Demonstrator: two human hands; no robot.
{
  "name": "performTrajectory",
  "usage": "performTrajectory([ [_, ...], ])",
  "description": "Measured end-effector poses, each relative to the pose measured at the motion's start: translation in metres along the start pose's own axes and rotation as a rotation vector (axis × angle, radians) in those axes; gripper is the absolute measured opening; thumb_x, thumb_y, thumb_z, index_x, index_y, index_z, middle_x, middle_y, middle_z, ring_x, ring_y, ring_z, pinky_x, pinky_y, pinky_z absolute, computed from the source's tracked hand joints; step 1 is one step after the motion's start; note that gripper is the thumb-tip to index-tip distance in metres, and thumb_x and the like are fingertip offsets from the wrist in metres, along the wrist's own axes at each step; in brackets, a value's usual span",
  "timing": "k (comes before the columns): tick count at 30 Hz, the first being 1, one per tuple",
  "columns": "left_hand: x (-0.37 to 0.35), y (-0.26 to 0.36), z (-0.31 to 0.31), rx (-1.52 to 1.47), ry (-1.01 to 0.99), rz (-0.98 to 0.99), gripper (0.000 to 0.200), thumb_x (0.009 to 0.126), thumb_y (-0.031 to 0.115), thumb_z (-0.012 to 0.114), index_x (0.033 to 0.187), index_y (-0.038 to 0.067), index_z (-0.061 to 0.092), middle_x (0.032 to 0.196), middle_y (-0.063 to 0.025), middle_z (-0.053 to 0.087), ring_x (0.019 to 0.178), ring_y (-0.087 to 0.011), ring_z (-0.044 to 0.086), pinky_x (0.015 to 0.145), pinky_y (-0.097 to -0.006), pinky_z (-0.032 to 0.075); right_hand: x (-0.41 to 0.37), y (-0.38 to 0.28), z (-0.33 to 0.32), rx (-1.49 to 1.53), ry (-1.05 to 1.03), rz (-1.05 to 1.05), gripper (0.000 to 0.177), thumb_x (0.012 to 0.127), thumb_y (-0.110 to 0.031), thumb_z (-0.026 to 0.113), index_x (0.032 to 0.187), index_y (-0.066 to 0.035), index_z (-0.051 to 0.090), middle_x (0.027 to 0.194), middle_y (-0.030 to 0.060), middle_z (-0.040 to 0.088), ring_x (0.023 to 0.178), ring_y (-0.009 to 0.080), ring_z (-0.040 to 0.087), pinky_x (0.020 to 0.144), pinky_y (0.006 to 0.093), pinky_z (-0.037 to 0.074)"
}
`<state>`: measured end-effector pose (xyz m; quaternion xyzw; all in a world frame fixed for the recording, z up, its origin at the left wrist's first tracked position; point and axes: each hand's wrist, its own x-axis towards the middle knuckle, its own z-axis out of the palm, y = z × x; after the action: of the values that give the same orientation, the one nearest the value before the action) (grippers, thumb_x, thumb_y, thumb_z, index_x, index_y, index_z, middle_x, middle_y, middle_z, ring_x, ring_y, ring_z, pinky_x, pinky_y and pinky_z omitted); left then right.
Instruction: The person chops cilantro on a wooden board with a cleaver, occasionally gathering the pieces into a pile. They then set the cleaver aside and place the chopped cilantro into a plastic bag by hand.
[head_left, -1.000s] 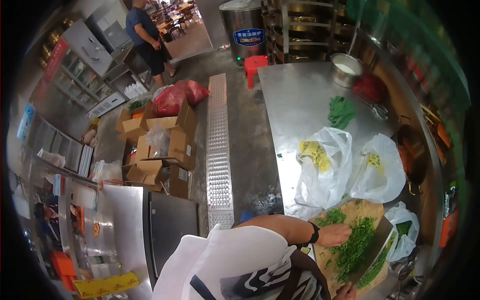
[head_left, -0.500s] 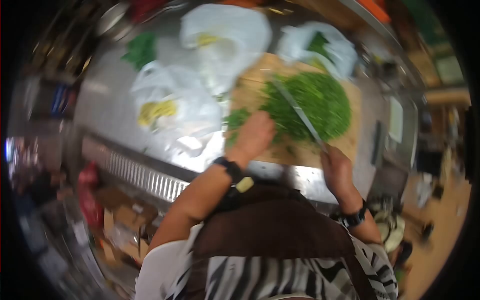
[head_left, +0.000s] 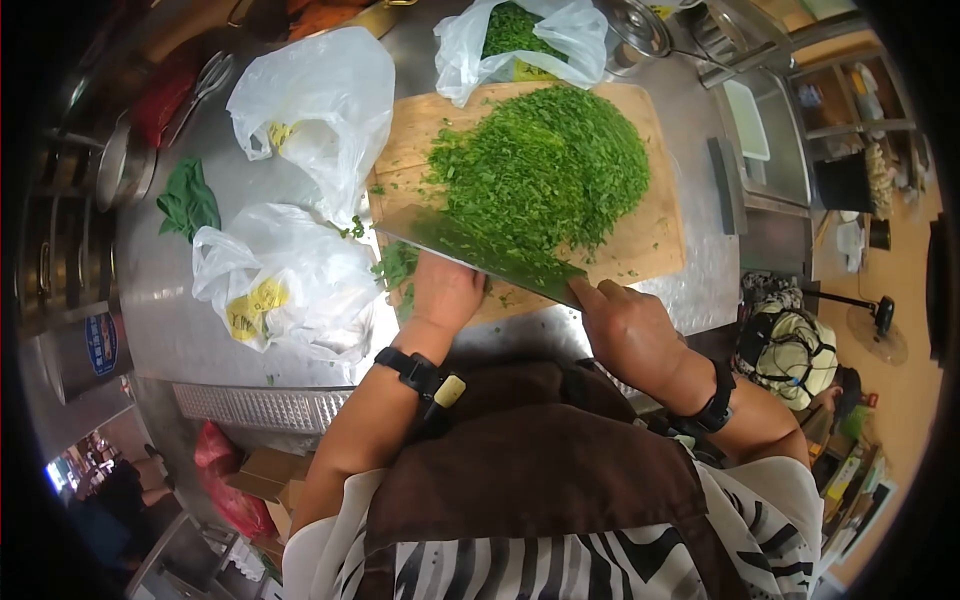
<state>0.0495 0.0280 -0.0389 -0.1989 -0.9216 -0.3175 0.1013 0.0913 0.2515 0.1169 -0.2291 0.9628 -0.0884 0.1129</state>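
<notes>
"Chopped greens (head_left: 545,165), one mound: location?"

"On the cutting board (head_left: 645,255), away from the person, twelve o'clock being straight ahead. Mound roughly rounded, no marked long axis; near edge meeting the knife."

"Knife (head_left: 470,250): orientation?"

"One, broad-bladed. Long axis from between nine and ten o'clock, at the far end, to between three and four, at the grip. Blade set between the left hand and the mound, bits of green beside it."

"Right hand (head_left: 625,325): condition?"

"Clamped on the knife's grip, which the fingers cover. Mound at eleven o'clock from it."

"Left hand (head_left: 447,290)?"

"On the near side of the blade, fingers bent, tips partly hidden. Whether they hold anything, or touch the steel, cannot be told. Mound at about one o'clock from it, across the blade."

"Nearer hand?"

"To the mound, both close; no clear difference. To the leafy sprigs (head_left: 395,262), the left, with the sprigs just beside it at ten o'clock."

"Surroundings?"

"From the board's middle: a plastic bag of cut greens (head_left: 458,60) at twelve; an upper white bag (head_left: 345,90) at ten; a lower white bag (head_left: 300,250) between eight and nine."
</notes>
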Motion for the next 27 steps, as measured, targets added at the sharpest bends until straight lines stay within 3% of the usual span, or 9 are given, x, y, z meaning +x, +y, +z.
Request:
performTrajectory([
  [3,0.002,-0.002,0.000,-0.050,-0.012,-0.003,0.030,0.075,0.008,0.069,0.104,0.000,0.069,0.108,-0.0202,0.065,0.099,-0.0413,0.059,0.088,-0.0493,0.047,0.001,0.001,-0.001,0.001,-0.036,-0.005,0.039,0.084,-0.006,0.055,0.122,0.003,0.056,0.078,0.0141,0.063,0.065,0.0299,0.067,0.056,0.0399,0.053],
  [9,0.006,0.002,-0.005,-0.054,0.019,-0.011,0.032,0.076,0.006,0.069,0.106,-0.002,0.066,0.109,-0.0211,0.064,0.101,-0.0416,0.058,0.088,-0.0496,0.047,0.018,0.001,-0.001,0.013,-0.148,0.024,0.030,0.082,-0.005,0.055,0.111,0.004,0.057,0.077,0.0156,0.065,0.068,0.0310,0.068,0.060,0.0408,0.055],
  [14,0.006,0.005,-0.006,-0.033,0.024,-0.067,0.029,0.077,0.007,0.071,0.104,-0.001,0.065,0.111,-0.0202,0.059,0.106,-0.0411,0.054,0.090,-0.0477,0.046,0.049,0.022,0.052,0.013,-0.011,-0.056,0.025,0.084,-0.005,0.054,0.107,0.004,0.057,0.078,0.0174,0.066,0.066,0.0338,0.067,0.060,0.0425,0.055],
  [18,0.011,0.006,-0.012,-0.096,-0.011,-0.138,0.028,0.077,0.005,0.071,0.103,0.000,0.065,0.108,-0.0198,0.059,0.104,-0.0409,0.055,0.090,-0.0479,0.047,0.046,0.024,0.033,0.051,0.010,-0.080,0.023,0.087,-0.005,0.053,0.108,0.002,0.058,0.076,0.0173,0.065,0.065,0.0340,0.066,0.059,0.0427,0.054],
  [20,0.008,0.006,-0.010,-0.092,0.097,-0.047,0.030,0.075,0.003,0.070,0.104,-0.001,0.065,0.109,-0.0202,0.060,0.103,-0.0413,0.056,0.090,-0.0487,0.047,0.027,0.014,0.011,0.059,-0.010,-0.007,0.022,0.089,-0.006,0.052,0.109,0.001,0.058,0.074,0.0170,0.064,0.064,0.0338,0.066,0.058,0.0428,0.053],
  [27,0.005,0.004,-0.007,-0.128,0.078,-0.037,0.033,0.074,0.002,0.070,0.107,-0.001,0.064,0.111,-0.0216,0.061,0.102,-0.0430,0.057,0.090,-0.0494,0.047,0.014,0.004,0.003,0.042,-0.133,0.039,0.028,0.083,-0.002,0.056,0.110,0.001,0.059,0.076,0.0175,0.064,0.066,0.0358,0.065,0.058,0.0457,0.053],
])
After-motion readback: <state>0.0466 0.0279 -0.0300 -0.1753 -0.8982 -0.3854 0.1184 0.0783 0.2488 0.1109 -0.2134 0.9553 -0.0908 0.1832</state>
